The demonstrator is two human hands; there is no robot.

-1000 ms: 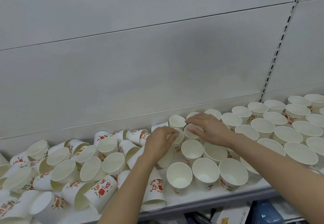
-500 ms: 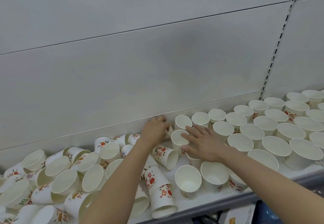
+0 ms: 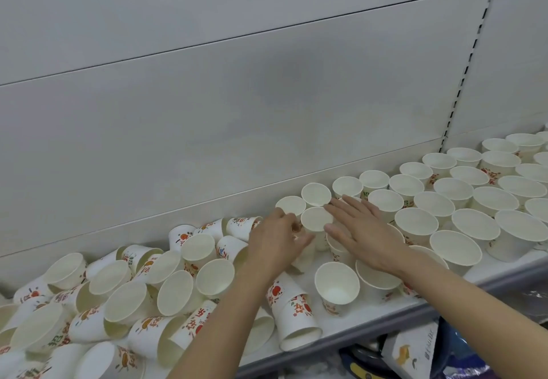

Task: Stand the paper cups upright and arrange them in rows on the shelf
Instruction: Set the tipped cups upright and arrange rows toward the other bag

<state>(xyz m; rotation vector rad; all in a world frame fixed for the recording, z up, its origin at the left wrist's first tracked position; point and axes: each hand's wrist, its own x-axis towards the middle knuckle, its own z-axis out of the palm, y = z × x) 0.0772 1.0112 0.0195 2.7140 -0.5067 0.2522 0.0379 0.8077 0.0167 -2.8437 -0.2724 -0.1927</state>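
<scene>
The left hand [image 3: 275,245] curls its fingers round the side of an upright paper cup [image 3: 316,218] near the back of the shelf [image 3: 370,319]. The right hand [image 3: 363,235] lies flat with fingers straight, fingertips touching that cup's rim from the right, holding nothing. Upright cups [image 3: 462,198] stand in rows to the right; toppled cups [image 3: 166,289] lie heaped to the left.

Two bare forearms, no sleeves, left hand [image 3: 275,242], right hand [image 3: 366,235]
</scene>
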